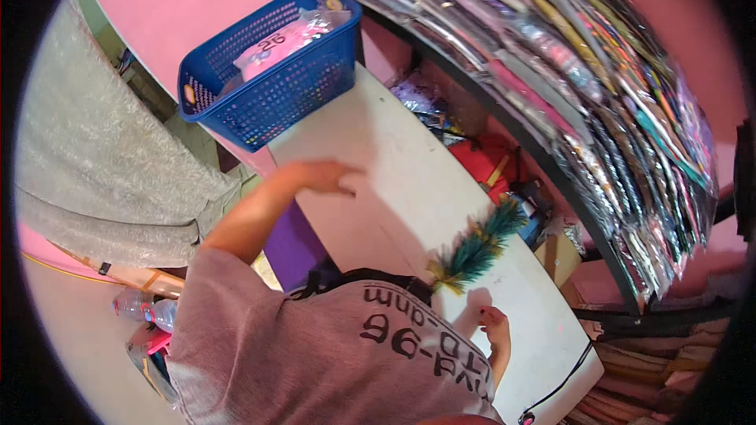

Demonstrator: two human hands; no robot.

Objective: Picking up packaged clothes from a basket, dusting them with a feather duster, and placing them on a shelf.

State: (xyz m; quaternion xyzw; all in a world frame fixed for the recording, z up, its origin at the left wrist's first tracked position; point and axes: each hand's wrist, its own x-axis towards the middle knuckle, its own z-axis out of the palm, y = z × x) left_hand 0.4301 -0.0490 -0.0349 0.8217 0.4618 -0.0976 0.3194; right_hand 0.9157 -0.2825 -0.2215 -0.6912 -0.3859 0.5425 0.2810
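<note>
My left hand [332, 177] hovers above the white table [407, 147], fingers apart and nothing in them. My right hand [496, 327] is over the near right part of the table, its fingers loosely curled with a gap and no object visible in them. Between my hands, closer to the right, lies a bushy green tinsel-like strip [481, 248] with yellowish tufts at its near end. It slants across the table to the far edge, and neither hand touches it. Past my left hand stands a blue perforated plastic basket [301, 82] holding a pink plastic-wrapped package [277, 47] that bears writing.
A black-framed rack [502, 112] packed with plastic-wrapped folded textiles [567, 71] rises beyond the table. A red bag [490, 159] and a cardboard box [558, 257] sit below it. A black cord [561, 386] crosses the right corner. Grey plush fabric [118, 147] hangs at left.
</note>
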